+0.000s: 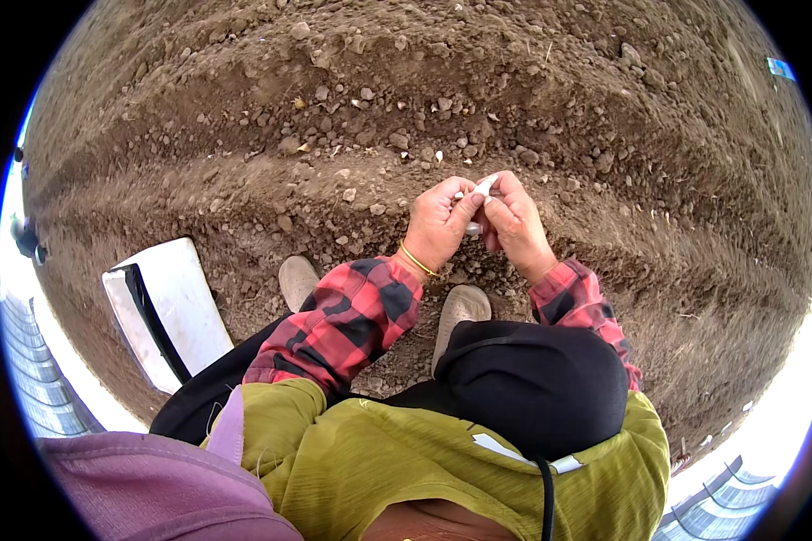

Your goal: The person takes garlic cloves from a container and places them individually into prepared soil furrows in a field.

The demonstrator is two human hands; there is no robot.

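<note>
Both my hands meet over the soil in front of my feet. My left hand [440, 226] and my right hand [515, 223] grip a small whitish piece [485, 186], possibly a garlic clove, between thumbs and fingers. Another pale, smooth piece [474, 228] shows below, among the fingers; which hand bears it is unclear. Small white clove-like pieces [439, 155] stand in the soil just beyond my hands. A yellow metal bangle circles my left wrist.
Ridged, cloddy soil [352, 176] with small stones spreads all round. A white foam-like block [183, 291] with a black strap lies at the left. My shoes [463, 308] rest on the soil below my hands. Dark figures, perhaps people, appear at the far left rim.
</note>
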